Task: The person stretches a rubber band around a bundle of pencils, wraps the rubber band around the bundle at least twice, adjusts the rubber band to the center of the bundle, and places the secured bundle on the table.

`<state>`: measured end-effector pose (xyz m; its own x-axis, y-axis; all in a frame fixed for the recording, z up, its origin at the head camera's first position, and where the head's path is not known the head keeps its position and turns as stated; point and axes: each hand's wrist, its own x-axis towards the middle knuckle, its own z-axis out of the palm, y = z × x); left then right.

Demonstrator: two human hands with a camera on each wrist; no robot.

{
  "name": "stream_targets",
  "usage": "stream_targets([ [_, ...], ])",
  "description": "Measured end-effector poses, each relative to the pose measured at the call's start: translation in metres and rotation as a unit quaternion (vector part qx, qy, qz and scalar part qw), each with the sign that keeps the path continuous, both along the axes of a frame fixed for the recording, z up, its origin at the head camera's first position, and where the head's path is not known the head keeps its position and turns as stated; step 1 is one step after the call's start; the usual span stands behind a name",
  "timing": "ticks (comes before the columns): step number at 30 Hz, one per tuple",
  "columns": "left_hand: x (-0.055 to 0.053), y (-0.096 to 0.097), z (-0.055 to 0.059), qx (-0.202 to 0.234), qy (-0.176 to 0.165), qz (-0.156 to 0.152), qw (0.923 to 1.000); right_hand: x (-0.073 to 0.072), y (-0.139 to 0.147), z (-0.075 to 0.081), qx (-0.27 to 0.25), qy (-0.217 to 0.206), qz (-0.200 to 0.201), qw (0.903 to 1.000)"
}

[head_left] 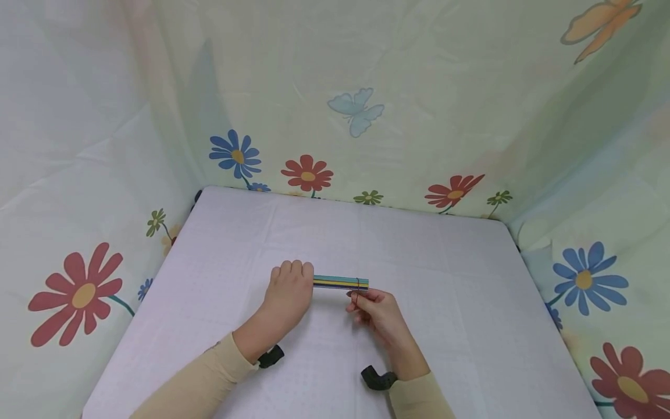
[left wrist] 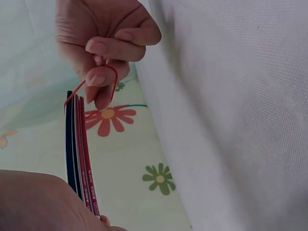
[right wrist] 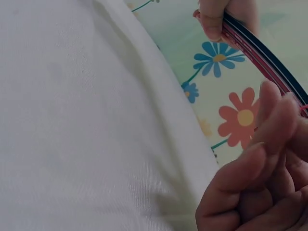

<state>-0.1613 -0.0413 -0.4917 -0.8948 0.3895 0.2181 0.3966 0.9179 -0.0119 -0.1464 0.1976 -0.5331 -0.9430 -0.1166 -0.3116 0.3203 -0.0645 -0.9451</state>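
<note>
My left hand [head_left: 288, 297] grips one end of a bundle of pencils [head_left: 337, 282], whose turquoise, yellow and dark sides show in the head view. In the left wrist view, dark blue and red pencils [left wrist: 79, 149] carry small printed lettering. A thin red rubber band [left wrist: 115, 82] loops round the free end of the bundle. It is stretched out to the fingers of my right hand [head_left: 386, 317], which hold it just below the pencil ends. The right wrist view shows the right hand's fingers [right wrist: 279, 120] curled close beside the bundle.
A white cloth covers the table [head_left: 445, 326] under both hands. Curtains printed with flowers and butterflies [head_left: 356, 110] stand behind the table and on its left and right sides. A black wrist mount [head_left: 378, 379] sits at the right wrist, another [head_left: 271, 356] at the left.
</note>
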Motion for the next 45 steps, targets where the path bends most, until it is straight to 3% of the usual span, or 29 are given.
stream_targets([
  [6,-0.003,0.000,0.002,0.017,0.021,0.014,0.9995,-0.001,-0.004,0.001,-0.015,-0.013,0.003,0.9998],
  [10,-0.005,0.002,0.001,0.034,0.017,0.017,0.9991,0.003,-0.005,-0.002,-0.105,0.007,0.046,0.9934],
  [12,-0.005,0.003,0.001,0.044,0.013,0.019,0.9988,0.005,-0.007,-0.005,-0.180,0.031,0.086,0.9795],
  [13,-0.005,0.004,0.002,0.048,0.008,0.020,0.9986,0.007,-0.009,-0.007,-0.226,0.045,0.108,0.9671],
  [15,-0.005,0.005,0.003,0.060,0.002,0.024,0.9979,0.009,-0.015,-0.011,-0.325,0.069,0.144,0.9319],
  [17,-0.005,0.007,0.004,0.074,-0.004,0.030,0.9968,0.010,-0.023,-0.013,-0.428,0.086,0.166,0.8844],
  [19,-0.005,0.008,0.004,0.087,-0.007,0.037,0.9955,0.013,-0.031,-0.013,-0.515,0.097,0.165,0.8355],
  [20,-0.005,0.009,0.004,0.092,-0.006,0.041,0.9949,0.014,-0.035,-0.013,-0.548,0.101,0.156,0.8155],
  [22,-0.006,0.010,0.004,0.098,0.001,0.045,0.9942,0.017,-0.041,-0.011,-0.602,0.100,0.122,0.7831],
  [24,-0.006,0.011,0.004,0.099,0.012,0.048,0.9939,0.021,-0.046,-0.008,-0.631,0.088,0.072,0.7672],
  [27,-0.007,0.011,0.003,0.082,0.026,0.054,0.9948,0.026,-0.051,-0.003,-0.641,0.053,-0.010,0.7653],
  [30,-0.008,0.010,0.000,0.066,0.035,0.064,0.9952,0.030,-0.055,0.001,-0.627,0.024,-0.076,0.7746],
  [33,-0.009,0.010,-0.003,0.061,0.036,0.067,0.9952,0.033,-0.057,0.003,-0.616,0.009,-0.115,0.7796],
  [36,-0.010,0.011,-0.006,0.059,0.038,0.069,0.9951,0.034,-0.058,0.004,-0.609,0.001,-0.125,0.7833],
  [42,-0.012,0.012,-0.009,0.049,0.054,0.073,0.9946,0.035,-0.057,0.003,-0.571,-0.018,-0.129,0.8108],
  [45,-0.012,0.012,-0.009,0.044,0.064,0.067,0.9947,0.033,-0.053,0.003,-0.556,-0.027,-0.136,0.8193],
])
